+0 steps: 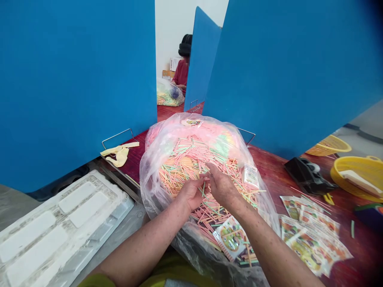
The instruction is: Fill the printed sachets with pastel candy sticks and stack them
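**Bare forearms [149,241] over a plastic bag [149,179] of pastel sticks [191,153]**

Both arms rise from the bottom edge across the bag's near rim. Left hand [193,195] and right hand [224,189] meet mid-frame, just over the loose pile of sticks, fingers bent and tips drawn narrowly together — whether they pinch a stick I cannot tell. Blue partitions [74,79] wall off the upper left and upper right, leaving a gap at top centre. Left of the bag, the red tabletop [269,159] ends near a yellow cloth [121,155]; a white foam slab [74,217] fills the lower left. More tabletop runs right of the bag — toward a black tape dispenser [308,175] and yellow baskets [329,145]. Printed packets [311,243] fan out at lower right; another cartoon packet [231,239] and a small white packet [250,175] lie in the bag. Their lettering is too small to read.
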Demonstrator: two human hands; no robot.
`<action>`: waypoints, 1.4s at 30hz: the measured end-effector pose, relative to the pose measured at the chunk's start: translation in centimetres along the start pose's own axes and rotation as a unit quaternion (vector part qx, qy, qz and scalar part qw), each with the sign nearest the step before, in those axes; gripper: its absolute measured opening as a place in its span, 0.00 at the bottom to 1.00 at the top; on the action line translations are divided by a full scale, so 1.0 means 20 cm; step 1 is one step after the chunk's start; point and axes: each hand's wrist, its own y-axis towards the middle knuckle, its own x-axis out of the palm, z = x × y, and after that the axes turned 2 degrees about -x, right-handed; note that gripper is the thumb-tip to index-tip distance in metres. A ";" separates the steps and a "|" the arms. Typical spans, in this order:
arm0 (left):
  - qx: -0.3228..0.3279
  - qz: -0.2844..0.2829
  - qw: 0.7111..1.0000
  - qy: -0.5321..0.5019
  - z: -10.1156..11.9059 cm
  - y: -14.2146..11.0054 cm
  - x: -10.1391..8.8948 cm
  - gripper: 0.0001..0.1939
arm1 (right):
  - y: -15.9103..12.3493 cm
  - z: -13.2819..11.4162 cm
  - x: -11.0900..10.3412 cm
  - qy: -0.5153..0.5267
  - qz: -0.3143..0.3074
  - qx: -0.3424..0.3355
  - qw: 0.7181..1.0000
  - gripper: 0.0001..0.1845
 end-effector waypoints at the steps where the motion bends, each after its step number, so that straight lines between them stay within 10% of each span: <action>1: -0.010 0.009 1.000 -0.015 0.01 0.00 0.00 0.03 | -0.01 0.02 -0.01 -0.004 0.021 0.009 1.000 0.26; 7: -0.030 0.026 0.998 -0.057 0.08 -0.03 -0.01 0.04 | -0.11 0.17 -0.02 -0.043 0.072 0.001 0.996 0.16; 19: -0.033 -0.025 0.995 -0.088 -0.01 -0.07 0.06 0.06 | -0.17 0.00 0.26 -0.060 0.159 -0.127 0.977 0.14; 25: -0.047 -0.008 0.996 -0.080 0.05 -0.05 0.03 0.05 | -0.22 0.03 0.16 -0.053 0.194 -0.190 0.961 0.10; 33: 0.007 -0.048 0.998 -0.042 -0.07 -0.10 0.07 0.13 | -0.24 0.04 0.21 0.005 0.170 -0.092 0.981 0.13; 42: 0.064 -0.090 0.994 -0.008 0.05 -0.11 0.08 0.09 | -0.32 0.07 0.07 0.073 0.168 -0.090 0.979 0.06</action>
